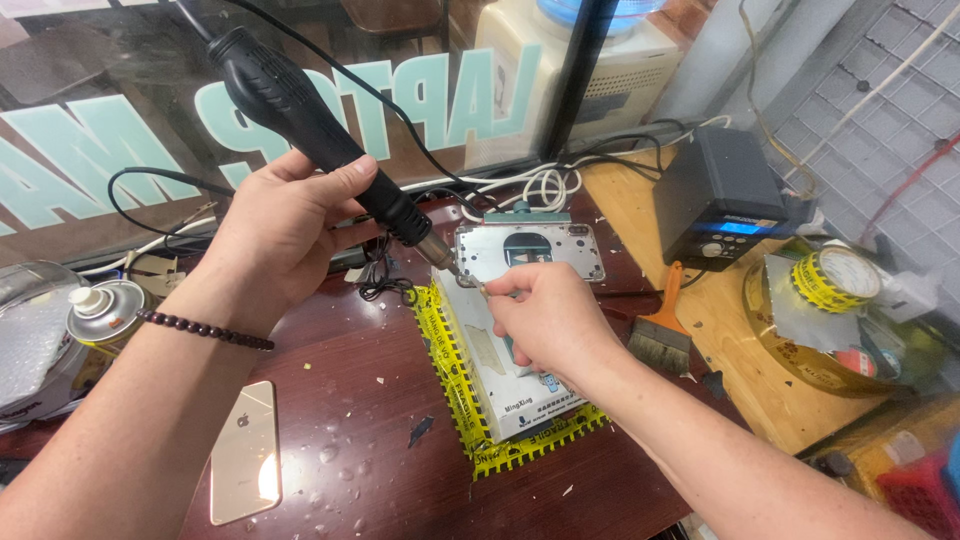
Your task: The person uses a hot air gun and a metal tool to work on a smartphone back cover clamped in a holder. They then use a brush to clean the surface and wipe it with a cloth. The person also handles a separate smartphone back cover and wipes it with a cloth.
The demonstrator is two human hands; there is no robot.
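Phone: a gold phone (pixel 243 466) lies face down on the dark red worktop (pixel 380 470), nearest to us, under our left forearm.
Block: a white block (pixel 505 385) edged with yellow tape sits in the middle of the worktop, partly under our right hand.
Right hand: our right hand (pixel 548 325) is clenched around thin tweezers (pixel 472 284), whose tip shows just past the fingers at the near left corner of the silver phone frame.
Left hand: our left hand (pixel 285 232) wraps tightly around the black handle of a hot air gun (pixel 315 125), and a bead bracelet (pixel 205 329) circles the wrist.
Nozzle: the gun slopes down to the right, and its metal tip ends just beside the tweezers.
Phone frame: the silver phone frame (pixel 530 250) lies flat at the far end of the white block, right where both tools meet.
Left edge: a spray can (pixel 108 312) stands by our left wrist.
Right side: a brush (pixel 664 330) with an orange handle lies near our right hand, and a roll of yellow tape (pixel 836 278) lies further right.
Far back: a black box (pixel 722 195) with a lit blue display sits on the pale wooden part.
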